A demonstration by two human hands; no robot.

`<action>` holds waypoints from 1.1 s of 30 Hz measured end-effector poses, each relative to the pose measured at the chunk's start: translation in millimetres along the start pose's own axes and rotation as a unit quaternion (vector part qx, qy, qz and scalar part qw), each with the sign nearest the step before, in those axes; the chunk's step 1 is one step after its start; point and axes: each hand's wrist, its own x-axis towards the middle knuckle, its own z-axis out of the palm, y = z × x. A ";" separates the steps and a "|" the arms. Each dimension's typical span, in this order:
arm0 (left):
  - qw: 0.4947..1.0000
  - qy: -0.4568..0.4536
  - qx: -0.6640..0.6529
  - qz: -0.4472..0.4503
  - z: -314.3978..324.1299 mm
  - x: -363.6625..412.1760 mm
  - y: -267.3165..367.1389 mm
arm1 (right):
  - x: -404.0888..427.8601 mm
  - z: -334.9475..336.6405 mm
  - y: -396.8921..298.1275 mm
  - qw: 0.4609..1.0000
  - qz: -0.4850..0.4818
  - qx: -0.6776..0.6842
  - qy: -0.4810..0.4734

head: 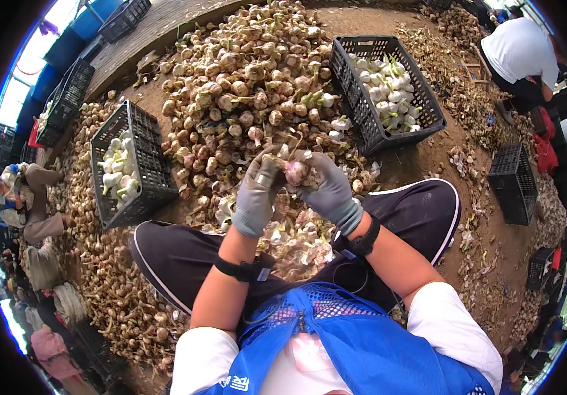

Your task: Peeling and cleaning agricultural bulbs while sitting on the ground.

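Both my hands wear grey work gloves and meet in front of me, low over the garlic pile. A garlic bulb (296,173) with purplish skin is held between them. My left hand (259,190) grips its stem side, at the left. From the right, my right hand (327,185) closes round the bulb, its fingertips at the loose outer skin. Beyond the hands rises a heap of unpeeled garlic bulbs (244,84) with dry skins and stems. Shed garlic skins (298,242) lie between my legs.
Black plastic crates with white peeled-looking bulbs stand at the left (157,185) and right (387,138) of the heap. Another black crate (513,185) lies farther right. A bent-over person in a white shirt (520,52) is at upper right, another person (21,197) at far left.
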 end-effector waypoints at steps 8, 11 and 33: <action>0.996 0.002 0.060 0.071 1.7 -11.7 -8.1 | 2.5 -4.1 -6.7 0.975 -0.152 -0.165 -0.004; 0.990 -0.009 0.109 0.083 0.1 -13.1 -7.3 | 1.4 -4.9 -4.9 0.977 -0.143 -0.158 -0.005; 0.995 0.019 0.092 0.020 -16.2 -6.3 -10.6 | -6.4 -11.0 4.0 0.771 0.378 0.490 -0.151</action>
